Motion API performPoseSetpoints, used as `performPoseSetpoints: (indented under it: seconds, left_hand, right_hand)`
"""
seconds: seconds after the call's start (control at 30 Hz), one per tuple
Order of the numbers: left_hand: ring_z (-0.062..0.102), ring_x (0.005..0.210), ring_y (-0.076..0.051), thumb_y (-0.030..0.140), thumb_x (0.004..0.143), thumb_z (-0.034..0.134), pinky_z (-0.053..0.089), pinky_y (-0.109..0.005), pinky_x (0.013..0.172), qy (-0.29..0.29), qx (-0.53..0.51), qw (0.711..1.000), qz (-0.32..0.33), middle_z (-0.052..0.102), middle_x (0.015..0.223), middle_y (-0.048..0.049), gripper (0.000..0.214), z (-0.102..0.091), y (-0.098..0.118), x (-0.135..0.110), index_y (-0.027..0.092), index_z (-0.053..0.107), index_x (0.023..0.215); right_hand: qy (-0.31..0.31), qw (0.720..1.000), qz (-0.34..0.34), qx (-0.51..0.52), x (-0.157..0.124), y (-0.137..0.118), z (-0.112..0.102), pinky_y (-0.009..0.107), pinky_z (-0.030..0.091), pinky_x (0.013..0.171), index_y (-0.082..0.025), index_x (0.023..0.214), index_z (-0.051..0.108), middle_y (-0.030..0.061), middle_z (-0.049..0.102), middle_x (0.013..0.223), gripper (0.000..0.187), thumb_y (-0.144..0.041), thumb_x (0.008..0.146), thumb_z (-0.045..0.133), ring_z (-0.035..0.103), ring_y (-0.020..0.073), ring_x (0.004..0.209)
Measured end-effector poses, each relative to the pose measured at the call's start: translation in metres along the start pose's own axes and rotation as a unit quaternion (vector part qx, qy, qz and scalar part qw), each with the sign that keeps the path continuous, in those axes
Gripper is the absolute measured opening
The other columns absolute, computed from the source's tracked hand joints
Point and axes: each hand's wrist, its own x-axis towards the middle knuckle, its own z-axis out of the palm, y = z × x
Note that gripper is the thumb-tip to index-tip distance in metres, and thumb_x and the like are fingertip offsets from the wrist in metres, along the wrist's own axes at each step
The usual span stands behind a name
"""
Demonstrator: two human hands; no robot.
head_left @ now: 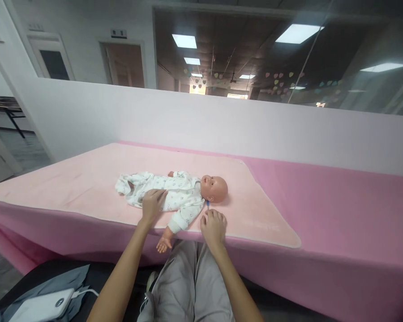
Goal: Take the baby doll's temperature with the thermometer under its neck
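A baby doll (184,190) in a white patterned sleepsuit lies on its back on a peach mat (255,214), its head to the right. One doll arm reaches toward me over the table's near edge. My left hand (152,205) rests fairly flat on the doll's lower body, its fingers over the cloth. Beside the doll's shoulder and neck, my right hand (214,226) is closed with curled fingers. A small blue-tipped thin thing (207,203) sticks out just above these fingers; its lower part is hidden and its kind is too small to tell.
A pink cloth (339,214) covers the table under the mat. Behind it stands a white low wall (204,120) with a large window above. At lower left, a white power bank (43,306) with a cable lies on grey fabric.
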Motion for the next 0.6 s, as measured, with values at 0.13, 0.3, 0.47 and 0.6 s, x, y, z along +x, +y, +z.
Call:
performPoseSetpoints:
  seconds: [0.13,0.3,0.47,0.6]
  left_hand:
    - [0.058,0.084,-0.025,0.041,0.088,0.044,0.041,-0.037,0.078,0.007,0.010,1.000,-0.001,0.066,0.083,-0.0075,0.028,-0.001,0.002,0.001,0.020,0.063,0.085]
    - [0.057,0.081,-0.025,0.040,0.089,0.042,0.040,-0.038,0.077,0.015,0.014,1.000,0.009,0.064,0.079,-0.0080,0.027,-0.004,0.008,0.002,0.019,0.058,0.082]
    - [0.056,0.083,-0.024,0.034,0.091,0.039,0.035,-0.041,0.088,0.014,0.027,0.999,0.024,0.064,0.083,-0.0076,0.023,-0.010,0.015,0.002,0.020,0.056,0.086]
    - [0.056,0.083,-0.024,0.032,0.091,0.040,0.037,-0.040,0.083,0.029,0.044,0.998,0.027,0.064,0.080,-0.0082,0.021,-0.012,0.018,-0.001,0.020,0.057,0.086]
  right_hand:
    - [-0.015,1.000,0.001,-0.022,0.000,-0.003,-0.004,0.031,0.031,0.081,-0.018,0.090,0.063,0.0065,0.064,0.092,0.017,-0.023,0.081,0.050,0.052,0.0200,0.089]
    - [-0.003,1.000,0.007,-0.028,0.000,-0.005,-0.005,0.031,0.030,0.078,-0.017,0.090,0.063,0.0077,0.064,0.089,0.017,-0.023,0.080,0.050,0.053,0.0198,0.087]
    - [0.004,1.000,0.004,-0.025,-0.001,-0.005,-0.005,0.031,0.030,0.079,-0.018,0.090,0.063,0.0073,0.064,0.090,0.017,-0.022,0.081,0.049,0.053,0.0192,0.086]
    - [0.019,1.000,-0.008,-0.015,-0.001,-0.005,-0.006,0.032,0.030,0.078,-0.017,0.084,0.063,0.0076,0.065,0.086,0.014,-0.021,0.080,0.050,0.054,0.0199,0.084]
